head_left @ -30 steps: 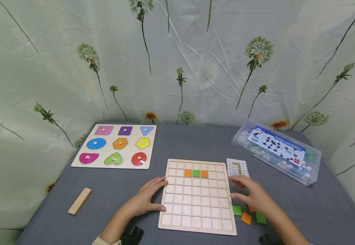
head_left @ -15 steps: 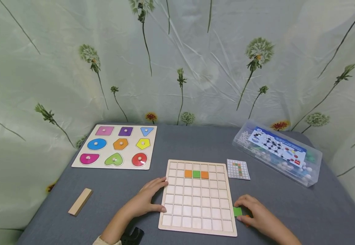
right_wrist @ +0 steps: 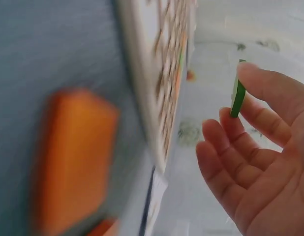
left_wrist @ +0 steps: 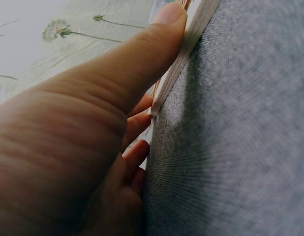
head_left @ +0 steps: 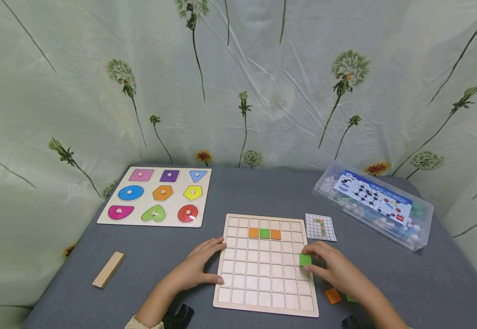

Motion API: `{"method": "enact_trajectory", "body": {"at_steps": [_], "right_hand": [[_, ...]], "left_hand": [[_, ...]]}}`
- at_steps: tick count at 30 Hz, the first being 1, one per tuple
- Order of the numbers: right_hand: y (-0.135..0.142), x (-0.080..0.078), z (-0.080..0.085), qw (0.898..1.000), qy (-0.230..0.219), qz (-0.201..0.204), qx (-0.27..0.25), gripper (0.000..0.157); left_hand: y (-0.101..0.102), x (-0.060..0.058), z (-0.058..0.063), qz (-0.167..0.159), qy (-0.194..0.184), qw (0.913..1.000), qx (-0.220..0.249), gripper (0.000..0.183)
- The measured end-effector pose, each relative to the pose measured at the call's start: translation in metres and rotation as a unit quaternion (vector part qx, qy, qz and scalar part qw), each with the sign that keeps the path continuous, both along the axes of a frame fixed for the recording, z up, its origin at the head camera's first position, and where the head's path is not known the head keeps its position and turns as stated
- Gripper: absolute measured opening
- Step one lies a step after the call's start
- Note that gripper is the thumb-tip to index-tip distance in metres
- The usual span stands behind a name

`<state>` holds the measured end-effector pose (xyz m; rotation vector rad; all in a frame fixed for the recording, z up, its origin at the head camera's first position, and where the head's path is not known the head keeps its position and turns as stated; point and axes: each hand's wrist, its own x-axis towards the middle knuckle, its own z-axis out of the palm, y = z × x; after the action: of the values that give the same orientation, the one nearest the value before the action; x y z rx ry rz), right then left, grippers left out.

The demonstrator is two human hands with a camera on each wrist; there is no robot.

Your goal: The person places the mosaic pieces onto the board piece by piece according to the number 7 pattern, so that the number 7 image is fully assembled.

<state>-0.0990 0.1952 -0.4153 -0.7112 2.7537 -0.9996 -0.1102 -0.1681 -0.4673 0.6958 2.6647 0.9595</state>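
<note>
A wooden grid board (head_left: 265, 269) lies on the table, with an orange tile (head_left: 254, 233), a green tile (head_left: 265, 233) and another orange tile (head_left: 276, 234) side by side in its second row from the back. My left hand (head_left: 193, 267) rests against the board's left edge, thumb and fingertips touching it, as the left wrist view also shows. Between thumb and fingers, my right hand (head_left: 337, 269) pinches a loose green square tile (right_wrist: 237, 96), held above the board's right edge. On the cloth below that hand lie an orange tile (head_left: 333, 296) and a partly hidden green tile (head_left: 351, 298).
A small pattern card (head_left: 320, 227) lies right of the board. Behind it stands a clear plastic box (head_left: 372, 205) with a blue label. At the left are a shape puzzle board (head_left: 172, 219) and a wooden block (head_left: 109, 270).
My right hand went down from beside the card to the loose tiles, picked up a green tile, and lifted it leftward over the board's right edge. The left hand stayed in place.
</note>
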Motion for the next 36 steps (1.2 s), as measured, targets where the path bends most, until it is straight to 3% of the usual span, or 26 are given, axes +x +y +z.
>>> {"method": "enact_trajectory", "body": {"at_steps": [6, 11, 17, 24, 30, 36], "right_hand": [[-0.028, -0.020, -0.005, 0.999, 0.003, 0.022, -0.039, 0.027], [-0.043, -0.033, -0.021, 0.998, 0.021, -0.021, -0.048, 0.028], [-0.048, -0.041, -0.035, 0.997, 0.056, -0.031, -0.047, 0.026], [-0.052, -0.045, -0.043, 0.997, 0.055, -0.021, -0.046, 0.023], [-0.052, -0.044, -0.043, 0.997, 0.055, -0.016, -0.051, 0.027], [-0.048, -0.040, -0.027, 0.995, 0.040, -0.010, -0.092, 0.035]], "left_hand": [[0.001, -0.001, -0.001, 0.000, 0.006, 1.0000, 0.001, 0.086], [0.001, -0.002, -0.001, -0.002, 0.010, 0.9999, 0.007, 0.084], [0.000, -0.002, 0.000, -0.003, 0.011, 0.9999, 0.011, 0.082], [0.000, -0.001, 0.001, 0.000, 0.004, 1.0000, 0.004, 0.083], [0.000, 0.000, 0.001, 0.000, 0.002, 1.0000, 0.010, 0.083], [0.000, -0.001, 0.000, -0.001, 0.006, 0.9999, 0.008, 0.083]]}}
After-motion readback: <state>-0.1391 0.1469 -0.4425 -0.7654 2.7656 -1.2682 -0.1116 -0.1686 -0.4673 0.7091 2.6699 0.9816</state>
